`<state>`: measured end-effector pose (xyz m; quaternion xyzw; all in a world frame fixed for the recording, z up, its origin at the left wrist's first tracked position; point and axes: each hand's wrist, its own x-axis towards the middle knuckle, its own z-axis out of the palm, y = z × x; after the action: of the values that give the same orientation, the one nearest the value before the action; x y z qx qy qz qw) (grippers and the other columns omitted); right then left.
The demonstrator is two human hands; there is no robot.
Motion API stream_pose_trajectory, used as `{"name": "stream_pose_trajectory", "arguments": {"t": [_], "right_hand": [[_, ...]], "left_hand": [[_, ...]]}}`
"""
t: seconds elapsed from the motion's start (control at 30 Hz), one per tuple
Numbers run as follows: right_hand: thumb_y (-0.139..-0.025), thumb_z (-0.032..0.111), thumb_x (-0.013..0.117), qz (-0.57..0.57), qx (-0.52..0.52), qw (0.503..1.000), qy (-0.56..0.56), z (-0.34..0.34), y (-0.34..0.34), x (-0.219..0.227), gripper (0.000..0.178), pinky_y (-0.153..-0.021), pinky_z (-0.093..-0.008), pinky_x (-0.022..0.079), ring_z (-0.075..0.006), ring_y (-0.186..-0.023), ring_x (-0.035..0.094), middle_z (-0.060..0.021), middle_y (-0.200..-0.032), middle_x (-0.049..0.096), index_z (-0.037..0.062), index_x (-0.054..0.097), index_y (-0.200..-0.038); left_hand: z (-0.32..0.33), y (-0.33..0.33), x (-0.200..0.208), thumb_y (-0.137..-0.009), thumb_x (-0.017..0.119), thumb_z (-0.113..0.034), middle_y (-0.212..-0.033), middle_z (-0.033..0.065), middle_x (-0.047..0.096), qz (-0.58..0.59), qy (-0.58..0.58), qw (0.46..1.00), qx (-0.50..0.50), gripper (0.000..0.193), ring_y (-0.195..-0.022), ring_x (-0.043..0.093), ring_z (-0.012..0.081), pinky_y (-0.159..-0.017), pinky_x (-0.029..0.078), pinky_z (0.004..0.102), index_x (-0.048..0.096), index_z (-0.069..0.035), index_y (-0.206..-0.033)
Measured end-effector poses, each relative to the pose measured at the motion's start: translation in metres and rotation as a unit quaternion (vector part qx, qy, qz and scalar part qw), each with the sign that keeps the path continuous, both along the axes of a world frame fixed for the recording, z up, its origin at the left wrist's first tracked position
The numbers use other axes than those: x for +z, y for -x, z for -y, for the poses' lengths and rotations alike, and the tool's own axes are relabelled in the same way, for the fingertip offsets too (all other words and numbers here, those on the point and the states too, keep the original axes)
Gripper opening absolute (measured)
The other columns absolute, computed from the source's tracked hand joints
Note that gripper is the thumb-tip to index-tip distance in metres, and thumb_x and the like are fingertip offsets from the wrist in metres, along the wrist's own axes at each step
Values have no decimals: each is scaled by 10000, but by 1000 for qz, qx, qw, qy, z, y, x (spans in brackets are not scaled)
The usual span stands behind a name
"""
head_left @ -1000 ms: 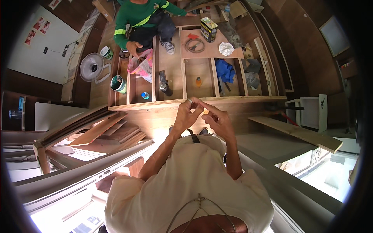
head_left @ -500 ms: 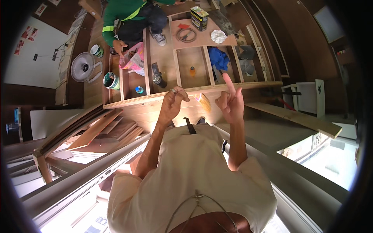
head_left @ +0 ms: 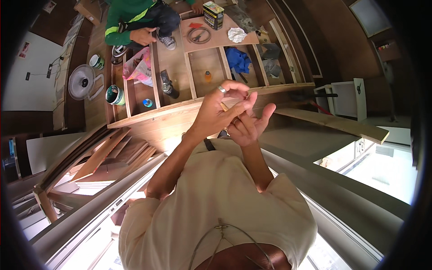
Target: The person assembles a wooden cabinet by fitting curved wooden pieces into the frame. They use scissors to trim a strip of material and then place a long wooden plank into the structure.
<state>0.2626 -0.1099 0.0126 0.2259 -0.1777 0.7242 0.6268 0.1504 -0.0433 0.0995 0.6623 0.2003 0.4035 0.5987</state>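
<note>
So, hands back together after being apart: left hand (head_left: 215, 110) bent over the right hand's (head_left: 247, 130) fingers; can't tell if it's gripping them. Right is part open, thumb out. No tool visible in either. Frame (head_left: 190, 76) sits just beyond, apparently not being worked. Tin (head_left: 213, 17) and pink bag (head_left: 138, 67) carry print, unreadable from here.

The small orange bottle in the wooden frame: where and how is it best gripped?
The bottle is probably best gripped around its body, reaching down from above: it seems to stand upright, narrow top up, with gaps to the wooden slats left and right leaving room for a grip.
</note>
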Motion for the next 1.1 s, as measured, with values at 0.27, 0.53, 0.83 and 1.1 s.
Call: {"name": "stream_pose_trajectory", "arguments": {"t": [0.27, 0.53, 0.83, 1.1], "right_hand": [[-867, 780, 320, 134, -35, 990, 3, 24, 0, -5, 881, -498, -251, 305, -111, -452, 375, -35, -572, 519, 231, 173, -1540], [-941, 361, 550, 484, -93, 864, 98, 43, -11, 16, 718, -495, -220, 405, -92, -501, 500, -58, -668, 589, 91, 225, -1522], [-908, 188, 559, 589, -49, 801, 98, 46, -21, 26, 545, -511, -239, 421, -78, -557, 530, -41, -684, 584, 111, 447, -1435], [-929, 148, 546, 579, -53, 808, 96, 49, -14, 39, 486, -558, -238, 437, -82, -544, 529, -29, -669, 576, 135, 484, -1411]], "left_hand": [[7, 11, -15, -902, 631, 14, -981, 97, 690, 18, 76, 996, -43, 132, -905, 639, 120, -818, 514, 273, 661, 22, -1031], [17, 42, -43, -931, 617, -45, -947, 80, 679, -41, 160, 986, 32, 91, -893, 624, 123, -834, 488, 262, 635, 16, -996], [32, 64, -50, -911, 651, -65, -869, 62, 667, -98, 174, 979, 44, 67, -833, 602, 109, -804, 469, 255, 634, -6, -936], [42, 69, -59, -918, 628, -62, -869, 63, 669, -60, 170, 982, 59, 55, -841, 608, 116, -815, 473, 263, 635, -10, -937]]}}
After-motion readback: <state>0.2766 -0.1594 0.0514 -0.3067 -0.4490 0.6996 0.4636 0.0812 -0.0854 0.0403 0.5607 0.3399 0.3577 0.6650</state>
